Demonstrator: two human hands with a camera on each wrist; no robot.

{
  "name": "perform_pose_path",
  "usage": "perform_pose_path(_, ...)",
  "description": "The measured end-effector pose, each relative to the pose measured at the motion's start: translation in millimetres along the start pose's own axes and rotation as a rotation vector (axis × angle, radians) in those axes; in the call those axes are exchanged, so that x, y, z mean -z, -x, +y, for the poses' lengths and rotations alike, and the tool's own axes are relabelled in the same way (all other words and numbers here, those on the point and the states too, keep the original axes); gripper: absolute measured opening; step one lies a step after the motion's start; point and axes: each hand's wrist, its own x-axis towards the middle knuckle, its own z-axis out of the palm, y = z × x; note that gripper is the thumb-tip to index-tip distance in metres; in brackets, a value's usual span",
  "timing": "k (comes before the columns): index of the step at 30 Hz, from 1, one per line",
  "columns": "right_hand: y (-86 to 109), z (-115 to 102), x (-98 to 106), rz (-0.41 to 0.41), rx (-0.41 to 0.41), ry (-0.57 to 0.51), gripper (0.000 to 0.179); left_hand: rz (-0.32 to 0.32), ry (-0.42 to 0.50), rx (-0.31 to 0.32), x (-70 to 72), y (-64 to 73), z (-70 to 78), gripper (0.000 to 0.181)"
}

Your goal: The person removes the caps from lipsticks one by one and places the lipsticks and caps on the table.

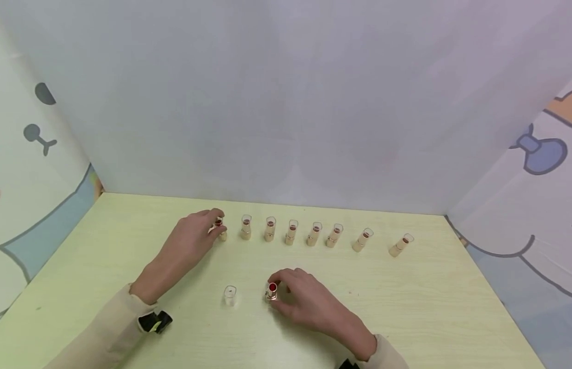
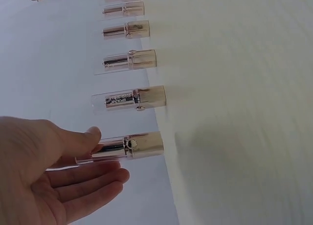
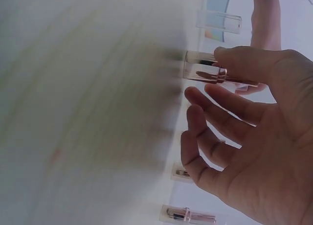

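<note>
My left hand (image 1: 189, 239) grips a capped lipstick (image 1: 223, 236) at the left end of a row, thumb and forefinger around its clear cap. In the left wrist view this lipstick (image 2: 146, 145) stands upright with its pale base on the table. Nearer to me, my right hand (image 1: 309, 302) pinches an uncapped lipstick (image 1: 271, 290) with a red top, thumb on one side and forefinger on the other. The right wrist view shows its clear base (image 3: 198, 71) and metallic middle. Left of it a loose clear cap (image 1: 229, 296) stands on the table.
Several more capped lipsticks (image 1: 314, 236) stand in a row to the right of the left hand, the last one (image 1: 400, 247) at a wider gap. The pale wood-look table (image 1: 406, 318) meets a white backdrop (image 1: 277, 113), with cartoon-printed panels (image 1: 27, 205) at both sides.
</note>
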Motion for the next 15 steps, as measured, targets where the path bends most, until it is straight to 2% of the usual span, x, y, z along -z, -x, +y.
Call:
perform_pose_path(5,4.6,0,8,-0.010,-0.036,-0.078,0.037,-0.010,0.045,0.019,6.4,2.9,3.1,0.020)
perform_pose_path(8,6.3,-2,12,0.016,-0.038,-0.120,0.040,-0.010,0.055,0.023,8.8,5.5,6.0,0.021)
perform_pose_path(10,6.6,-3,15,0.056,-0.037,-0.142,0.040,-0.002,0.060,0.016,9.9,7.8,9.3,0.021)
perform_pose_path(15,4.0,-6,19,0.217,-0.019,-0.168,0.040,0.042,0.070,-0.032,11.6,14.3,20.8,0.021)
